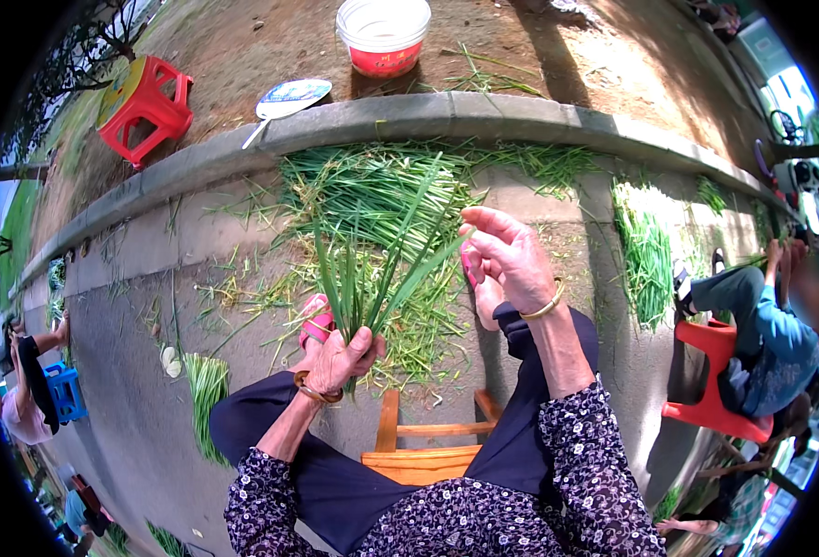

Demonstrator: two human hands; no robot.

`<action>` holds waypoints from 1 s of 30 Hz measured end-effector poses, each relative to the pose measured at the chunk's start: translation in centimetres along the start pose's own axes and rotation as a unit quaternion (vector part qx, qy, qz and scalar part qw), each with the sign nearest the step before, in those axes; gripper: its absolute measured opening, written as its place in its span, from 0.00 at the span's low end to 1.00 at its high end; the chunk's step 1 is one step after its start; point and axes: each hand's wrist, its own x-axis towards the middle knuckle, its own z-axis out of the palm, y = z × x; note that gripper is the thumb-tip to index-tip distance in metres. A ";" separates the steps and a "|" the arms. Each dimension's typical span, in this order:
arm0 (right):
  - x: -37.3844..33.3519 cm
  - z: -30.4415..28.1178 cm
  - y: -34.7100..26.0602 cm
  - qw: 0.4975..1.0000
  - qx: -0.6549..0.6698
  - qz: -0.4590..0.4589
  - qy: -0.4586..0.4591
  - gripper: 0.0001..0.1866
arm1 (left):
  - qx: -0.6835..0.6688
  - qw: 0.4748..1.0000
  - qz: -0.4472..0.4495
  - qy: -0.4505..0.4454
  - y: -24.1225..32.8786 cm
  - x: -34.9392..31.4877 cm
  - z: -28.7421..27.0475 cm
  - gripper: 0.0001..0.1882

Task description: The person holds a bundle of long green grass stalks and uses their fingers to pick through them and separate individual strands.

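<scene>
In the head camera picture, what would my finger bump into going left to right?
Blue stool, yellow-topped red stool, left hand, right hand, sunlit heap of greens.

Left grip (pixel 343 360) clutches green stalks (pixel 363 295); right grip (pixel 470 232) at leaf tip (pixel 461 243).

Dead ahead of me lay the pile (pixel 349 190), the curb (pixel 382 123) just behind it, bucket (pixel 386 61) beyond, fan (pixel 296 97) to the bucket's left, stool (pixel 152 100) farther left!
</scene>
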 end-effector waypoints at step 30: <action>-0.2 -0.7 -1.8 0.995 0.085 -0.038 -0.025 0.12 | 0.192 0.980 0.044 -0.027 -1.0 -0.2 -0.2 0.26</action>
